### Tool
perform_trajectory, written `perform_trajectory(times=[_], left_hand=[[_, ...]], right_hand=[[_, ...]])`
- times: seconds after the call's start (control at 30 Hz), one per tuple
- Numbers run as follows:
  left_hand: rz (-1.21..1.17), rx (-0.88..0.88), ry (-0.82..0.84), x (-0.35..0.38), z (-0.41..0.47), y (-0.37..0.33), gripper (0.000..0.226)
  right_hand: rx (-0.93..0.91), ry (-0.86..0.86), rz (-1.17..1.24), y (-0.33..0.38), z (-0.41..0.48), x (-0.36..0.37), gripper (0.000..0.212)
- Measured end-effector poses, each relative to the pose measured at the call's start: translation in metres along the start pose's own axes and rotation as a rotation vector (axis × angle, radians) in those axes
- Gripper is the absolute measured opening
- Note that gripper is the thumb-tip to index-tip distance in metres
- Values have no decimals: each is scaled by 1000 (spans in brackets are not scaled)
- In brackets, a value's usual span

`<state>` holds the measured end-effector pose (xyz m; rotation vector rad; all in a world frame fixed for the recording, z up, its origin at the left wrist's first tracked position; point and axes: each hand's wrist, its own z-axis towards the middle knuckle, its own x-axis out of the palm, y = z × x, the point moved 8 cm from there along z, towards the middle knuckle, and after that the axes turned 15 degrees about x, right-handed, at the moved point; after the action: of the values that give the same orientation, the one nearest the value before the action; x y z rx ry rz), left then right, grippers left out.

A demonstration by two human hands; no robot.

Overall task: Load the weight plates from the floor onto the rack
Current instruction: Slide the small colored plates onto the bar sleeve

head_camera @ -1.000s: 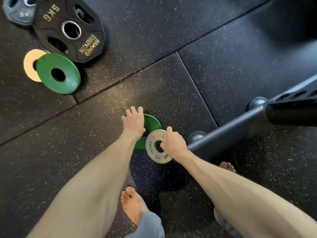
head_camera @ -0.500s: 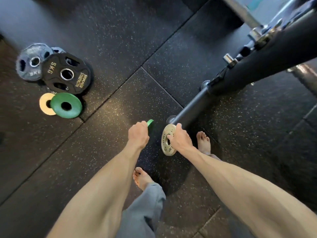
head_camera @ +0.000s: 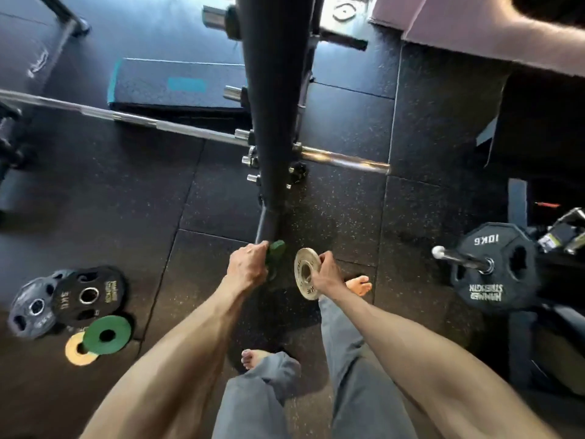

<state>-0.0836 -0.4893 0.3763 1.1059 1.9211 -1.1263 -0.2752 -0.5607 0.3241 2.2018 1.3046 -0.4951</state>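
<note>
Right now the person is standing at the foot of the black rack post (head_camera: 273, 99), and everything is being placed against that post. Just below its lower end, the left hand (head_camera: 248, 270) is curling tight around a small green plate (head_camera: 274, 253), holding it on edge right at the post's foot. Just to the right of that, the right hand (head_camera: 326, 274) is gripping a small grey metal plate (head_camera: 304, 274) by its rim, fingers wrapping the edge, with the plate standing upright and its centre hole facing the post. Both plates are looking small, stiff and fairly light, an easy one-hand load, though bare metal is likely slick, so the rim or the hole is probably the safest hold. Down and left of the post, on the rubber floor (head_camera: 95, 191), more plates are waiting: two black ones (head_camera: 88, 296) overlapping, a green disc (head_camera: 107, 334) and a tan ring (head_camera: 77, 353) lying partly under it.
</note>
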Motion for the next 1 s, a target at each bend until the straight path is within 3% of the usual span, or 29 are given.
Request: perform_trajectory(times=[0.2, 0.4, 0.47, 0.57, 0.63, 0.7, 0.8, 1.0], left_hand=[[246, 347, 37, -60, 56, -121, 27], [398, 564, 33, -94, 118, -234, 36], [430, 614, 17, -104, 141, -267, 35], [476, 680, 19, -116, 175, -309, 36], [493, 732, 12, -123, 196, -336, 42], [521, 766, -2, -129, 215, -359, 39], [535, 807, 9, -132, 243, -386, 41], [511, 935, -64, -150, 279, -441, 42]], right_hand=[[183, -4, 468, -10, 16, -123, 26], [186, 111, 454, 1, 49, -238, 29], [243, 221, 455, 0, 61, -264, 40], [353, 318, 452, -14, 78, -305, 80], [376, 361, 471, -18, 82, -337, 88], [391, 433, 455, -22, 79, -364, 83], [396, 466, 448, -30, 86, -397, 50], [421, 491, 635, -31, 125, -442, 31]])
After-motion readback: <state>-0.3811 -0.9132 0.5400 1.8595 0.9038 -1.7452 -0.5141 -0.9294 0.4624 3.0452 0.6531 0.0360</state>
